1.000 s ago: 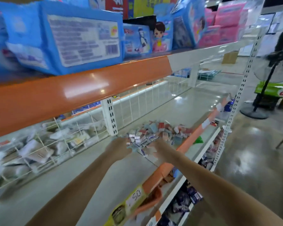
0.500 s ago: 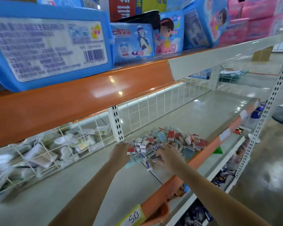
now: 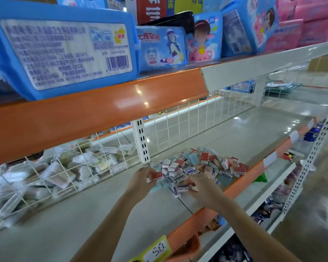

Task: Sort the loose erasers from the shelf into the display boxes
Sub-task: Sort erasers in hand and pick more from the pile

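though blurred, hands (image 3: 174, 183) grip erasers (image 3: 197, 165).

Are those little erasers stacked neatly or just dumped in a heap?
A loose heap: the erasers lie jumbled at all angles on the shelf.

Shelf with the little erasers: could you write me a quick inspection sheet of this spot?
Surface: grey shelf, orange front edge, mostly bare.
Job's things: heap of loose erasers in red, blue and white wrappers; no display boxes in view.
Clutter: white packets behind wire mesh at left.
Grippers: left hand holds a red eraser; right hand holds a blue-and-white eraser.
Cables: nothing seen.
Surroundings: blue packs and pink packs on the shelf above; yellow price tag below.
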Tool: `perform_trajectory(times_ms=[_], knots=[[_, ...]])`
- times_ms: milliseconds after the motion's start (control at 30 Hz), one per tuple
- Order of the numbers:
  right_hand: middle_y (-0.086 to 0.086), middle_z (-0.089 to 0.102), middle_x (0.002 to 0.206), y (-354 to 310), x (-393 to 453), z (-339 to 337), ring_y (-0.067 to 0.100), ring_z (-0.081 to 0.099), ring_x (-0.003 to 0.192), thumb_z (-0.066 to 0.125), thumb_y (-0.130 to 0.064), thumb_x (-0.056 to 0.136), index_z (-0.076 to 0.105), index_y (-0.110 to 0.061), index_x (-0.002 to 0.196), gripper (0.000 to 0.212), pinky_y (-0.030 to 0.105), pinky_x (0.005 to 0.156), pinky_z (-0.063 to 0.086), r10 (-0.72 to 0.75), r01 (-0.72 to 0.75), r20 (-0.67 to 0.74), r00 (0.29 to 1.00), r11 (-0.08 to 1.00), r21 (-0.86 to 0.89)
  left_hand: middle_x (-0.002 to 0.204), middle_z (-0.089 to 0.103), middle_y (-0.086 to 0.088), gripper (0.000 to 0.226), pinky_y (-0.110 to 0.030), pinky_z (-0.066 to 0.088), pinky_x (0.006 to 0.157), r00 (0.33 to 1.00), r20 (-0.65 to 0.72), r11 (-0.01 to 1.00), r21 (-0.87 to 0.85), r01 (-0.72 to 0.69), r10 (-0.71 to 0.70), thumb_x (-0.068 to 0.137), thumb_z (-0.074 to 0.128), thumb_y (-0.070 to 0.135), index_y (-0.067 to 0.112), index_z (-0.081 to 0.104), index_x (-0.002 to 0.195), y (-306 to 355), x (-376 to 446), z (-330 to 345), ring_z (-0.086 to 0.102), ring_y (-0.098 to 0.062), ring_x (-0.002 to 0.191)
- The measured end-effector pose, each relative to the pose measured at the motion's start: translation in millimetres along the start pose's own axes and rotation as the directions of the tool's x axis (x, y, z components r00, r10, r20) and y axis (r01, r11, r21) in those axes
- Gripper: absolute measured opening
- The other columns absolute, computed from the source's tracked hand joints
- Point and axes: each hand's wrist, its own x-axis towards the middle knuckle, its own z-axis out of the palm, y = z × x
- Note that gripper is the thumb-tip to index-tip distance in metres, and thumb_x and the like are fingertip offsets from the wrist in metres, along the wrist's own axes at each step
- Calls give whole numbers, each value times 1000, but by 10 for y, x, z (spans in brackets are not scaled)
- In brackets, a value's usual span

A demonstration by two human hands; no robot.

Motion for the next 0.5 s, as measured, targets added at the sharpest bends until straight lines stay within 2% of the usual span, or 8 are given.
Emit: perform_trajectory(times_ms=[67,133,233,267,367,433,500], knots=[[-8,60,100,-100,-77,-29,4,54,87,58,-17,90,61,-20,105,16,10,74,43,10,-6,-23,1000,987,161,100,57,12,19,-9,37,68,1000,14,994,-109,16,-14,87,60,22,29,62,104,26,-152,-70,55,-1,87],[-7,61,99,-221,-151,-60,2,57,84,58,-18,90,62,-24,100,13,12,74,47,22,-14,-17,1000,938,347,103,59,14,20,-8,40,72,999,25,971,-233,45,-41,89,59,23,30,63,107,56,-323,-132,56,2,90],[-7,61,90,-399,-251,-54,5,60,81,61,-16,89,63,-29,95,15,16,71,47,58,-75,47,997,794,604,98,64,14,18,-15,46,76,995,72,916,-390,89,-66,92,57,27,30,65,108,145,-565,-243,60,1,85],[-5,61,90,-447,-269,-35,10,61,83,62,-14,88,64,-27,96,16,19,74,48,82,-111,74,994,732,672,92,65,13,16,-17,48,75,993,96,902,-419,98,-63,93,55,27,30,65,106,186,-630,-281,61,-1,81],[3,65,89,-560,-316,30,13,65,83,58,0,88,66,-12,101,19,26,83,53,121,-203,168,978,411,889,80,65,2,16,-16,51,71,986,144,842,-517,152,-90,95,52,23,20,67,102,291,-771,-356,62,-6,72],[9,65,91,-618,-347,52,16,64,85,54,5,88,65,-5,105,23,28,83,53,102,-241,224,969,201,949,76,64,-4,17,-19,53,71,981,152,791,-582,187,-119,95,52,19,15,67,103,332,-846,-379,63,-9,69],[14,62,94,-647,-375,66,21,62,86,53,4,88,63,-2,109,24,35,86,54,76,-268,262,962,68,961,73,62,-5,15,-22,55,70,978,144,749,-630,206,-148,94,53,16,13,64,103,343,-916,-382,64,-12,67]])
